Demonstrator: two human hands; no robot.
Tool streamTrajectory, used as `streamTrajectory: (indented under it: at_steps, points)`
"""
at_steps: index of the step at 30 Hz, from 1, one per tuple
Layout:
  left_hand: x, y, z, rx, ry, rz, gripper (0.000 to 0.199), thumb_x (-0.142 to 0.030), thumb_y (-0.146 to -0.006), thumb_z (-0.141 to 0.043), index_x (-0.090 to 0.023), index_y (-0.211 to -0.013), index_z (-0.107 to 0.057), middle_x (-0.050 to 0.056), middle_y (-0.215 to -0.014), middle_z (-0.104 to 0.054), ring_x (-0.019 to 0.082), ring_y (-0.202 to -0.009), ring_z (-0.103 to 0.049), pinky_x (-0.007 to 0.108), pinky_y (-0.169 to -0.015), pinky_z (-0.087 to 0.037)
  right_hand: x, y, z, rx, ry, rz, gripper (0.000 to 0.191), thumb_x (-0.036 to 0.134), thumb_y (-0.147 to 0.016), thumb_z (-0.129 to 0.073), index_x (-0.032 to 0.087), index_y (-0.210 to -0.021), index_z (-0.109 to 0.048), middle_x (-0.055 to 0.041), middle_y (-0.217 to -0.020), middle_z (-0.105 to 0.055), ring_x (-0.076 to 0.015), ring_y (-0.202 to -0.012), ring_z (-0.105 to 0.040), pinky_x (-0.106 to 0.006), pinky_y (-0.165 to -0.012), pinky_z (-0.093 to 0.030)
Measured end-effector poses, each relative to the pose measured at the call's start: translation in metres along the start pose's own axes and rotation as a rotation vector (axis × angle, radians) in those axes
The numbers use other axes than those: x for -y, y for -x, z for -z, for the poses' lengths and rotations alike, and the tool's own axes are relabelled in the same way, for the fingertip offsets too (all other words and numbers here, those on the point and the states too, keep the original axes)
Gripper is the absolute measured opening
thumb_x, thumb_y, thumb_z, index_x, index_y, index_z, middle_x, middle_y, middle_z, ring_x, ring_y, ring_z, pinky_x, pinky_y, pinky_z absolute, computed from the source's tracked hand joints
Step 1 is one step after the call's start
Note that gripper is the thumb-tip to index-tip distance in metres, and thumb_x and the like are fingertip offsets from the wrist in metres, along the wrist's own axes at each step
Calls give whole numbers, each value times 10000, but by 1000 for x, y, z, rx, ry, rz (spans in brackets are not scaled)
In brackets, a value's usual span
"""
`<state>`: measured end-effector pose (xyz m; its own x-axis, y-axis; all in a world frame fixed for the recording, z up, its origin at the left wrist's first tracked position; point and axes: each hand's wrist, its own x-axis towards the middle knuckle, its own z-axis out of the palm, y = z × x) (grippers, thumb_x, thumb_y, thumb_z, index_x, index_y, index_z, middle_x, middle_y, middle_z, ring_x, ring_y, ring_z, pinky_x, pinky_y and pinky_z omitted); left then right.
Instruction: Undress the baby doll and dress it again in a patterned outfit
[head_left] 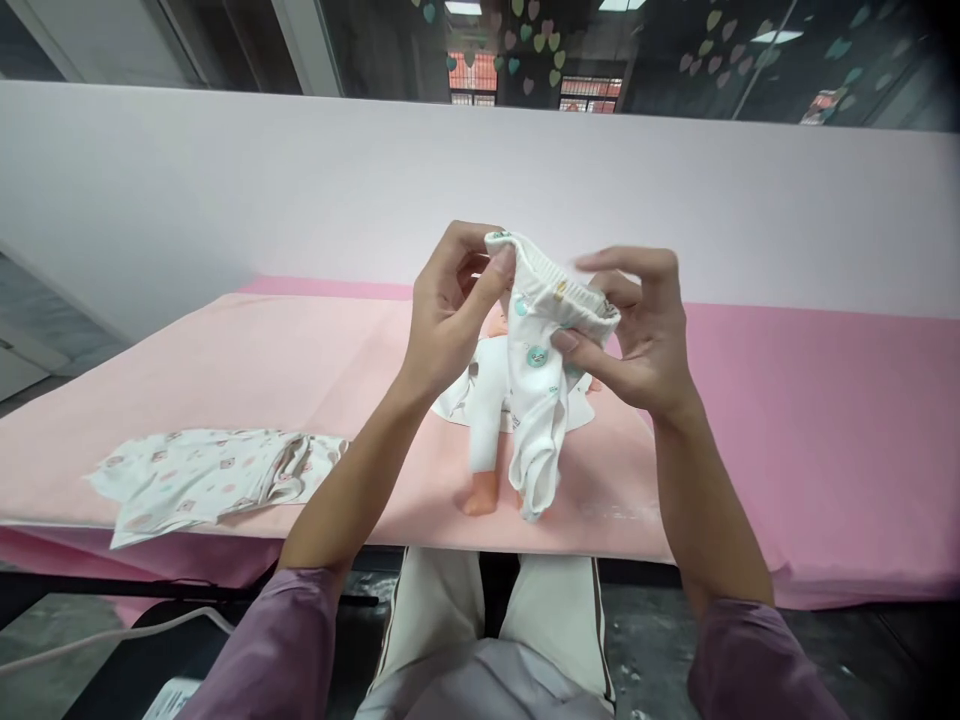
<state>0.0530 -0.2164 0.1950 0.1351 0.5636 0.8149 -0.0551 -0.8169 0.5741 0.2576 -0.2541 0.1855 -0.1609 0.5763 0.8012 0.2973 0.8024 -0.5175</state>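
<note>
Small white baby pants (536, 375) with green and yellow prints hang in the air, waistband up. My left hand (459, 300) pinches one end of the waistband between thumb and fingers. At the other end, my right hand (637, 330) has its thumb on the front of the fabric, with its index finger raised and slightly blurred. Behind the pants a doll lies on the table, partly hidden. It wears a white garment (487, 400), and one bare foot (481, 493) points toward me.
A white printed cloth (217, 475) lies folded at the left front of the table. The table bears a peach cover (300, 350), with a pink cover (825, 430) at the right. A white wall (337, 190) stands behind, below dark windows.
</note>
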Motion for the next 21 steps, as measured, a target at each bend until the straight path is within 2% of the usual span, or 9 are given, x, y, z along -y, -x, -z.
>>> streamTrajectory:
  at_steps: [2, 6, 8, 11, 15, 18, 20, 21]
  points:
    - [1, -4, -3, 8, 14, 32, 355, -608, -1050, -527, -256, -1046, -569, 30, -915, -598, 200, -932, -671, 368, -798, -542, 1, -4, 3, 15, -20, -7, 523, 432, -810, -868, 373, -1261, -610, -6, -1199, -651, -220, -958, -687, -412, -793, -622]
    - [8, -12, -2, 53, -6, 78, 488, -722, -1038, -410, -258, -1103, -547, 42, -887, -559, 215, -919, -658, 342, -728, -522, -6, -12, 7, 62, -55, 24, 389, 446, -847, -833, 329, -1176, -662, -26, -1151, -660, -236, -1029, -678, -424, -870, -609]
    - [11, -15, 1, 65, -20, 82, 508, -739, -1032, -398, -258, -1101, -545, 48, -906, -553, 209, -919, -645, 336, -726, -523, -17, -14, 9, 67, -68, 31, 347, 456, -843, -842, 316, -1111, -671, -21, -1070, -665, -225, -982, -674, -423, -880, -601]
    - [18, -16, 6, 102, -43, 123, 512, -727, -1047, -373, -245, -1085, -541, 46, -896, -530, 194, -890, -632, 329, -720, -528, -38, -13, 13, 85, -40, 20, 369, 479, -789, -894, 304, -1015, -661, -7, -936, -642, -208, -857, -645, -410, -813, -592]
    - [36, -13, 12, 123, -48, 164, 500, -711, -1056, -363, -244, -1079, -539, 36, -852, -511, 185, -831, -634, 321, -687, -527, -62, -10, 18, 124, 101, -13, 371, 465, -754, -929, 293, -952, -667, -15, -882, -615, -215, -820, -607, -420, -772, -566]
    - [57, -12, 13, 143, -47, 172, 455, -698, -1054, -388, -270, -1092, -535, 29, -837, -540, 188, -811, -639, 322, -677, -533, -71, -11, 18, 31, 212, 64, 342, 487, -755, -919, 282, -796, -648, -52, -948, -608, -267, -956, -614, -471, -830, -555]
    - [69, -14, 13, 160, -33, 176, 422, -682, -1058, -397, -293, -1146, -536, 17, -814, -553, 182, -773, -640, 321, -661, -534, -75, -12, 15, -61, 158, 158, 370, 499, -775, -889, 276, -710, -601, -63, -973, -608, -284, -989, -624, -484, -820, -558]
    - [73, -14, 12, 169, -19, 182, 408, -671, -1061, -406, -308, -1195, -535, 10, -793, -552, 177, -745, -639, 320, -646, -531, -75, -11, 13, -91, 83, 201, 371, 494, -797, -865, 278, -698, -579, -56, -932, -608, -272, -932, -635, -469, -771, -562]
